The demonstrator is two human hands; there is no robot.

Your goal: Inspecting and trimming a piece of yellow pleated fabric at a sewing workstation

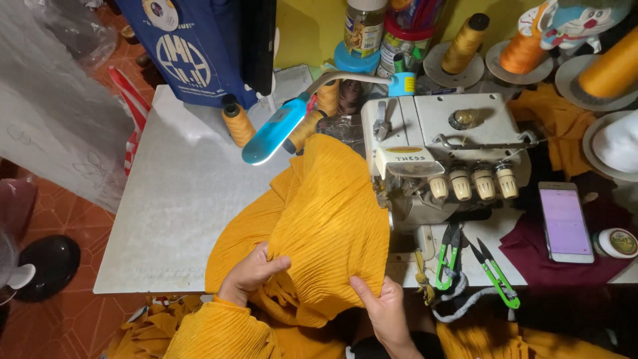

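At the near edge of the white table (pixel 173 199), beside the overlock machine (pixel 445 153), both hands clutch pleated mustard fabric (pixel 325 219): left hand (pixel 249 274) and right hand (pixel 384 307), each grip clamped on it.

Our hands (pixel 319 292) grip pleated fabric (pixel 319 219) on the tabletop (pixel 173 199); a sewing machine (pixel 445 153) sits beyond-right, thread snips (pixel 495 272) right of them.

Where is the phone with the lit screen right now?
In the head view, the phone lies at the right on a dark red cloth, just right of the sewing machine, with green thread snips to its lower left and a small round tin beside it.
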